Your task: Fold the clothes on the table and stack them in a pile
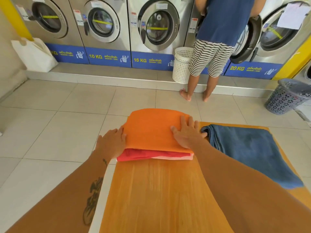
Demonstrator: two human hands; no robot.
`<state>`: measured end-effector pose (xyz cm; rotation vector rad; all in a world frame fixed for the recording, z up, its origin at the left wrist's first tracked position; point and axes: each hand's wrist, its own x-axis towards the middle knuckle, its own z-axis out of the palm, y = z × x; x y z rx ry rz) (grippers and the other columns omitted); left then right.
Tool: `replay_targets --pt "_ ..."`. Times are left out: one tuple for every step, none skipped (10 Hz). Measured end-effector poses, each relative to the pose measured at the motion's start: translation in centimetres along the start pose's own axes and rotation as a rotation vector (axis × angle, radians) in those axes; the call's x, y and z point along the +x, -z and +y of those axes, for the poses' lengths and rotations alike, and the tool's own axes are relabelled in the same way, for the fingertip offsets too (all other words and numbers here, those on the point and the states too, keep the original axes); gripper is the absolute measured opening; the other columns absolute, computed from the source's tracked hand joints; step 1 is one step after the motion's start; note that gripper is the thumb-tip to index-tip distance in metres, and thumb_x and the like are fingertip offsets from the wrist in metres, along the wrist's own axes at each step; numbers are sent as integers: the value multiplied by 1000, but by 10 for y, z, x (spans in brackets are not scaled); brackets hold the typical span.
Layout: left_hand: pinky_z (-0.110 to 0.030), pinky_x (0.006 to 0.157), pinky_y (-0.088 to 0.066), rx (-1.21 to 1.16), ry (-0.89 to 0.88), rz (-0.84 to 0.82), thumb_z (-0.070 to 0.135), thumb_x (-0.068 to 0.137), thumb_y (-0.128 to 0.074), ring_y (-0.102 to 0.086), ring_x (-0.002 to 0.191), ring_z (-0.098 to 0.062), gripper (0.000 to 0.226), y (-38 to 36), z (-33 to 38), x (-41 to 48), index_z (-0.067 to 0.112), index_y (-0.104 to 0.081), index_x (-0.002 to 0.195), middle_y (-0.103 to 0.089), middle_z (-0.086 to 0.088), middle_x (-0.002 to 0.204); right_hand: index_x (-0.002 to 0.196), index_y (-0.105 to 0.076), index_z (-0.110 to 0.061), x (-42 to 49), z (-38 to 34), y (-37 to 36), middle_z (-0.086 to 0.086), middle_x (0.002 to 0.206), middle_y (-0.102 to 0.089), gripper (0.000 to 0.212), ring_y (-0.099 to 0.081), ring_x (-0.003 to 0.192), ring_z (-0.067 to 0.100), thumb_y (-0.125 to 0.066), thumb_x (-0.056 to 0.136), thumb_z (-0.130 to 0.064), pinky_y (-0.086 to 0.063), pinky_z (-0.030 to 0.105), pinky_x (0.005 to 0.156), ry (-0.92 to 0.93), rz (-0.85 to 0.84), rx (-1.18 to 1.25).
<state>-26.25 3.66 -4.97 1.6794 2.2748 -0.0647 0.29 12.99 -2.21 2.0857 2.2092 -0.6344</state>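
Resting flat, both hands [187, 132] press the smooth folded orange cloth [151, 130].

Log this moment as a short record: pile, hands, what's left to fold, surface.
pile: orange garment folded on top, red garment beneath
left hand: flat against the pile's left edge
right hand: palm down on the orange garment
left to fold: blue garment, spread to the right of the pile
surface: wooden table
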Motion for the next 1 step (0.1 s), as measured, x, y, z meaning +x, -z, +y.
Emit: replay_targets --pt "-50 109 -34 161 88 -6 30 102 -23 -47 127 -23 40 -1 -47 -41 18 -51 128 -52 -1 137 156 -4 -28 -26 29 10 3 167 6 75 5 152 29 -25 93 -63 -6 71 113 44 34 34"
